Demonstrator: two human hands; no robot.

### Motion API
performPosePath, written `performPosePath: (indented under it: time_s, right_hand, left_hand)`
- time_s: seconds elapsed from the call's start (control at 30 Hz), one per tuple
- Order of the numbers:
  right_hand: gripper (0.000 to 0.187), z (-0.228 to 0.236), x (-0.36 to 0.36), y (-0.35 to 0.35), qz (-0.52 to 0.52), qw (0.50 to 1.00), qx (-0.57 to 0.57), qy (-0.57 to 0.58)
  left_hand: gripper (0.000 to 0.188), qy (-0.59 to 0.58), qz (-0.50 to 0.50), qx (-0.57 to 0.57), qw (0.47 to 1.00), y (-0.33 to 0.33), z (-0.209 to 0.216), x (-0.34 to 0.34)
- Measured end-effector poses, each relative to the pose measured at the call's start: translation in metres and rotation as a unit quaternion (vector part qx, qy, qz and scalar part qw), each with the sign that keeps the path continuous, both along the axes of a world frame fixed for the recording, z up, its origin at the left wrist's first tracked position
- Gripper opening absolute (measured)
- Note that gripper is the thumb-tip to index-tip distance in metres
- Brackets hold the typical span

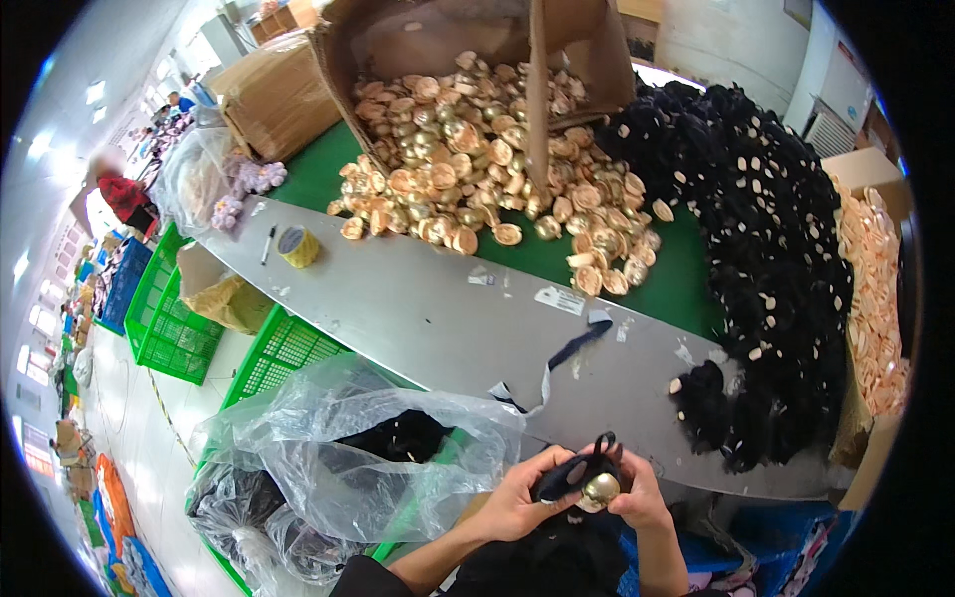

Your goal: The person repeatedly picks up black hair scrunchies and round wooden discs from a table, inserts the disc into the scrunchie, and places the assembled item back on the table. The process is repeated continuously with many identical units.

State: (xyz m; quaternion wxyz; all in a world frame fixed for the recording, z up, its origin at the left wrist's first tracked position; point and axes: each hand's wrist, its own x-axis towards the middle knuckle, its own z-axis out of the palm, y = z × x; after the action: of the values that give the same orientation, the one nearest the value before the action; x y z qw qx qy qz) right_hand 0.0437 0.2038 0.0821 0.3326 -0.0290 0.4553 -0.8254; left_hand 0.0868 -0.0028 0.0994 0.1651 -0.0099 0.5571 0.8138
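Close to my body, below the table's front edge, both hands hold a black plush piece [564,480] with a dark loop sticking up at its top. My left hand [522,497] grips its left side. Closed on the other side is my right hand [640,490], its fingers also at a shiny gold rounded shell [600,492] against the plush. Whether the shell is attached cannot be made out. Past the hands, a big heap of gold and cream half-round shells [443,179] spills from a cardboard box [587,50] onto green cloth.
Black plush pieces [776,249] with pale spots are piled at the right, beside a carton of peach-coloured parts [870,289]. A strap [577,343], tape roll [297,247] and marker [269,245] lie on the grey table [398,308]. Clear plastic bag [328,438] and green crates [179,328] stand left.
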Motion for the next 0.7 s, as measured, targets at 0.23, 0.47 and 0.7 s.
performPosePath:
  time_s: [0.23,0.47,0.7]
  right_hand:
    - [0.066,-0.007,0.002,-0.004,0.004,0.996,-0.075,-0.057]
    - [0.068,-0.014,0.007,-0.011,-0.003,0.998,-0.059,-0.014]
    - [0.067,-0.009,0.01,-0.02,-0.033,0.999,-0.033,0.002]
  left_hand:
    - [0.029,0.045,0.004,-0.003,0.999,0.0,0.002,-0.001]
    - [0.029,0.104,0.005,-0.013,0.994,-0.013,-0.003,-0.003]
    - [0.029,0.119,0.007,0.016,0.993,-0.013,-0.005,-0.007]
